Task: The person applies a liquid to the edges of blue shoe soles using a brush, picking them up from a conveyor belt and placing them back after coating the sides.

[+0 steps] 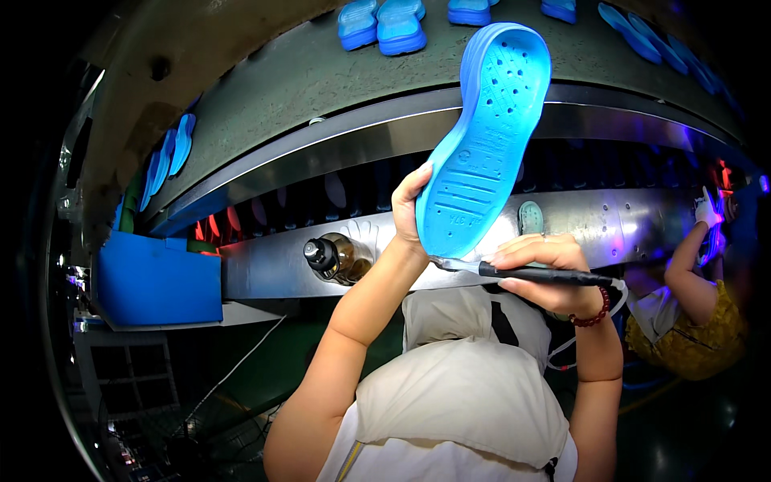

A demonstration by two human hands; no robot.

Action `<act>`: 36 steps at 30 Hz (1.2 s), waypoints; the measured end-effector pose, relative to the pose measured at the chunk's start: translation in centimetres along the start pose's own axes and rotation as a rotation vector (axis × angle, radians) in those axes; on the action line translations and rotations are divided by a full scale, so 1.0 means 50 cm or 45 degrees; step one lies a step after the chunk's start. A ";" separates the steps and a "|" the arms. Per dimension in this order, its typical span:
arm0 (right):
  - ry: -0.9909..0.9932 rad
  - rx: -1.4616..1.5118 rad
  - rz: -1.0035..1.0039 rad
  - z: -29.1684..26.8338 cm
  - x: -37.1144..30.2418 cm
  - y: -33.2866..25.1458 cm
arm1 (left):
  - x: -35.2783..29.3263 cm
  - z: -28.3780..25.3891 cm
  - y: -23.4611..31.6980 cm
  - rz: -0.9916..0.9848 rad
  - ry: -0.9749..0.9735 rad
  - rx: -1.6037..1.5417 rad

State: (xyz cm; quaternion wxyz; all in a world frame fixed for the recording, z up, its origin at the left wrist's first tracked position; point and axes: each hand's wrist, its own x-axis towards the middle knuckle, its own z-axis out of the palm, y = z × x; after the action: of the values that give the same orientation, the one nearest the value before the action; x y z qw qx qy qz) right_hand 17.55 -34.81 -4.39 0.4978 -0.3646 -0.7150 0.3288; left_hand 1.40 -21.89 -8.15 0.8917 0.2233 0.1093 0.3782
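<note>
My left hand grips a bright blue shoe sole near its lower end, thumb on the left edge. The sole is held up and tilted, its inner face with small holes and ridges toward me. In my right hand is a brush-like tool with a black handle, held between thumb and fingers. Its pale tip meets the lower edge of the sole, close to my left fingers. A thin white tube runs from the handle's back end past my wrist.
Beyond the metal ledge, a dark green conveyor belt carries several blue soles. On the steel shelf stand a bottle with a black cap and a pale green sole-shaped piece. A blue box is at left. Another person works at right.
</note>
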 end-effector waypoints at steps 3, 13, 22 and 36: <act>0.189 -0.024 0.053 0.013 -0.008 0.007 | 0.007 0.008 0.008 -0.065 -0.020 -0.031; -0.228 -0.068 0.094 -0.029 -0.012 -0.001 | -0.006 0.055 0.026 -0.685 0.132 0.375; -0.583 -0.347 0.177 -0.056 -0.026 -0.003 | -0.017 0.060 0.021 -0.949 0.096 0.757; -0.296 -0.207 0.304 -0.128 -0.042 0.072 | -0.026 0.031 0.040 -0.868 0.218 0.892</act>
State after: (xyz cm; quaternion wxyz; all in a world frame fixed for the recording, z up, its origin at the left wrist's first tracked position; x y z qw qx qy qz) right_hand 24.85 -34.05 -6.51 0.3383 -0.4455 -0.7435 0.3664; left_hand -0.19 -22.10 -5.81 0.8238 0.4294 0.3693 0.0224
